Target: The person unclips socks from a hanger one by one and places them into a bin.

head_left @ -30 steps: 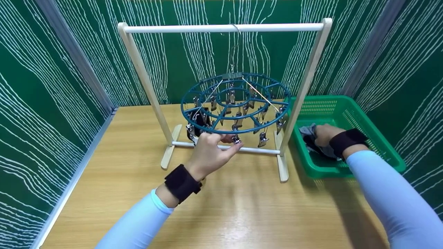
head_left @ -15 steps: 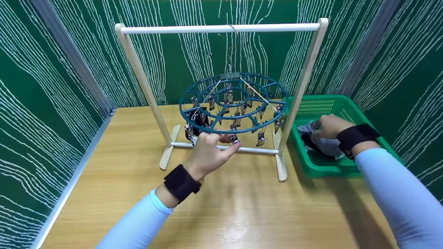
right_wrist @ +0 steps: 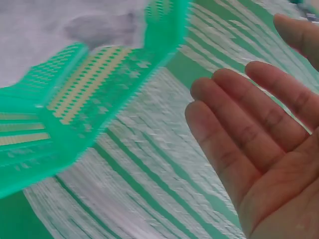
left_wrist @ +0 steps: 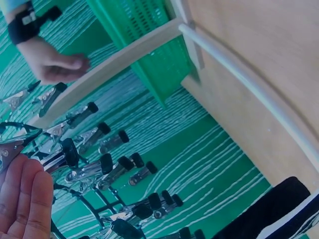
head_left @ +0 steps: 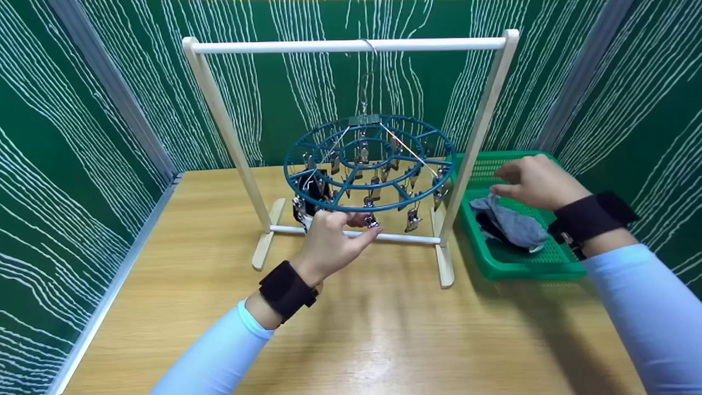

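A round blue clip hanger (head_left: 373, 207) hangs by its hook, with metal clips all around its rings. My left hand (head_left: 332, 241) pinches a metal clip (head_left: 371, 221) at the hanger's front edge between thumb and fingers. In the left wrist view, its fingers (left_wrist: 27, 199) lie against that clip (left_wrist: 10, 149). My right hand (head_left: 548, 181) is over the green basket (head_left: 510, 271), fingers extended and apart in the right wrist view, holding nothing. Below it lies a crumpled grey cloth piece (head_left: 515, 222), with something black partly hidden under it.
A wooden rack (head_left: 493, 109) with a white top bar carries the hanger on the wooden table (head_left: 219, 203). A black and white fabric piece (head_left: 312, 189) hangs at the hanger's left side. Green walls with white lines (head_left: 109, 109) enclose the table.
My right hand has let go of the grey cloth and risen up and to the right above the basket. The left hand keeps its pinch on the clip.
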Motion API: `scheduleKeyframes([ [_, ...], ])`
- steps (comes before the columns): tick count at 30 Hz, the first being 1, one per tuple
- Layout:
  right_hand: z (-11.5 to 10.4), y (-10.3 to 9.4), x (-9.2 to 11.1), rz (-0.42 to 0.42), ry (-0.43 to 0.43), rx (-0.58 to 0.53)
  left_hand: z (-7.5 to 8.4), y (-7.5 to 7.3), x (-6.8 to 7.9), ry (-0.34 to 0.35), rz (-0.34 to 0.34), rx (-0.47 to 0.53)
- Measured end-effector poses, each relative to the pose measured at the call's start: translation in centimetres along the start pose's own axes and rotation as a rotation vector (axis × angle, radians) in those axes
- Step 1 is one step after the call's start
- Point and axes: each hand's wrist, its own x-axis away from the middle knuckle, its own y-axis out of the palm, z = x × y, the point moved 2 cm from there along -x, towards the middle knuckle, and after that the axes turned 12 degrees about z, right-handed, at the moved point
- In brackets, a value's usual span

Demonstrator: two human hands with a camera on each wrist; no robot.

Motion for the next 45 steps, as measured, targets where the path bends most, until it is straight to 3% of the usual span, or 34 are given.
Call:
scheduleKeyframes([
  [9,-6.0,-2.5,2.6,0.191,-0.118,-0.040,0.1,0.0,0.0,-0.025,-0.015,-0.007],
  [19,-11.9,-3.4,5.2,0.480,-0.492,-0.055,0.1,0.0,0.0,-0.011,-0.010,-0.026],
  [28,-16.1,-2.2,6.3,0.579,-0.756,-0.023,0.1,0.1,0.0,-0.019,-0.019,-0.020],
  [39,-18.8,0.8,5.7,0.579,-0.806,0.074,0.1,0.2,0.0,-0.004,-0.036,-0.018],
  [45,-19.3,1.3,5.4,0.631,-0.845,0.160,0.0,0.0,0.0,0.015,-0.021,-0.016],
])
